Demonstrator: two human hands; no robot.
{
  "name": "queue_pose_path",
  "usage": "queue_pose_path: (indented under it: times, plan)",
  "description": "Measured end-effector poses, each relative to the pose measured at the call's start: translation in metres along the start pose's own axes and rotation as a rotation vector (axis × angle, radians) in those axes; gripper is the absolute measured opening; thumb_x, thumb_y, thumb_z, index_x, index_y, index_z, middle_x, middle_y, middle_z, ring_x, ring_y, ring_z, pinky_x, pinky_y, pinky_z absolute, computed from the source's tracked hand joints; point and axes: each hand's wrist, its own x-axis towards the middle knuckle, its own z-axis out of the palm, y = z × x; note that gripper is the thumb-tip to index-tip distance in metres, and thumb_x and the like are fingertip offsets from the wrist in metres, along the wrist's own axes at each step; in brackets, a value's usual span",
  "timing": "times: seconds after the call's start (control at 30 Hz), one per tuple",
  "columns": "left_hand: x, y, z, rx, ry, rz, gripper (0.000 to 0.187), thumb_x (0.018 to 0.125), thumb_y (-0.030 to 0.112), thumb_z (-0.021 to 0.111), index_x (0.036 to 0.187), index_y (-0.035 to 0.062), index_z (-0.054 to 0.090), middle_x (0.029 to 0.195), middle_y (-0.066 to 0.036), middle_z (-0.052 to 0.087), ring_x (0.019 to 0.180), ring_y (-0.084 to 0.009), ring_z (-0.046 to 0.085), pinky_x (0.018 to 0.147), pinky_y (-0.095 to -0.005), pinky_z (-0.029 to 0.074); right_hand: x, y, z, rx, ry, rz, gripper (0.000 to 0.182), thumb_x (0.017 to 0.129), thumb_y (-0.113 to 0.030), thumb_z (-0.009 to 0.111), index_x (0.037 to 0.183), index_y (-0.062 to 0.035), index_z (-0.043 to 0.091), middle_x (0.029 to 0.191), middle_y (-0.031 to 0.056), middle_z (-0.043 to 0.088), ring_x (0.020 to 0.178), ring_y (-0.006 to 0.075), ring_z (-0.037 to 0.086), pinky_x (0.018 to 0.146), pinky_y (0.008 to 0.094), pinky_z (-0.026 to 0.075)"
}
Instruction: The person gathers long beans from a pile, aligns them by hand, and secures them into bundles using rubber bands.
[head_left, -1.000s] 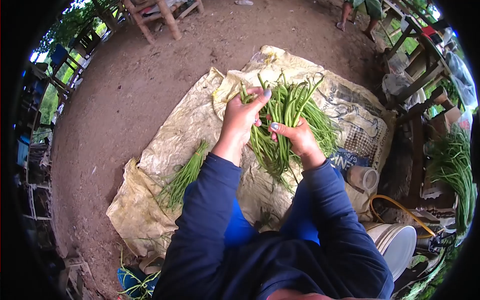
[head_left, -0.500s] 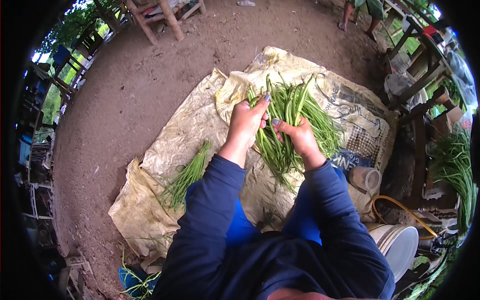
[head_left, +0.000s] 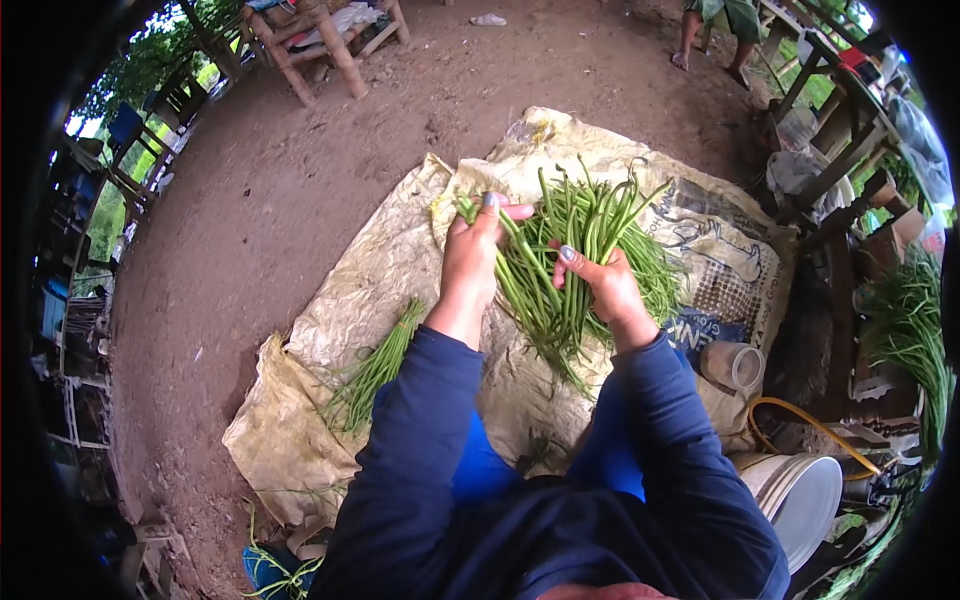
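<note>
Long green beans (head_left: 650, 262) lie in a loose heap on the spread pale sacks (head_left: 385, 235). Above them, my left hand (head_left: 474, 255) pinches the tips of a few beans between thumb and fingers, pulled a little to the left. My right hand (head_left: 603, 285) is closed around a bunch of beans over the heap, thumb on top. A smaller bundle of beans (head_left: 380, 368), gathered at its upper end, rests on the sack to the left of my left forearm.
A clear plastic container (head_left: 732, 365) and white buckets (head_left: 800, 500) are at my right, near an orange hose. More beans (head_left: 915, 340) hang at the far right. A wooden chair (head_left: 335, 50) and a person's legs (head_left: 738, 40) are ahead.
My left hand has moved left, away from my right hand, with bean tips in its fingers. My right hand has shifted slightly right and down, still around the bunch.
</note>
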Motion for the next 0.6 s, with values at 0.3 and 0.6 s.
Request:
queue_pose_path:
  times: [0.3, 0.6]
  plan:
    - [0.012, -0.003, -0.011, -0.226, -0.074, -0.46, 0.04, 0.09, 0.035, 0.065, 0.115, 0.0044, 0.059, 0.06, 0.006, 0.035, 0.053, -0.0079, 0.038, 0.057, -0.0258, 0.041, -0.002, 0.002, 0.003, -0.069, -0.127, 0.02, 0.018, 0.087, -0.011, 0.068, 0.102, -0.001, 0.064, 0.082, 0.006, 0.067, 0.073, 0.0128, 0.063, 0.069, 0.0263, 0.051]
    - [-0.022, -0.011, 0.026, 0.442, -0.114, -0.097, 0.021, 0.091, 0.023, 0.064, 0.092, 0.0028, 0.061, 0.074, -0.005, 0.061, 0.057, -0.0112, 0.053, 0.048, -0.027, 0.042, 0.006, 0.021, -0.006, -0.105, -0.016, -0.027, 0.017, 0.086, -0.009, 0.069, 0.101, -0.0024, 0.065, 0.084, 0.0012, 0.066, 0.069, 0.0081, 0.058, 0.064, 0.0246, 0.049]
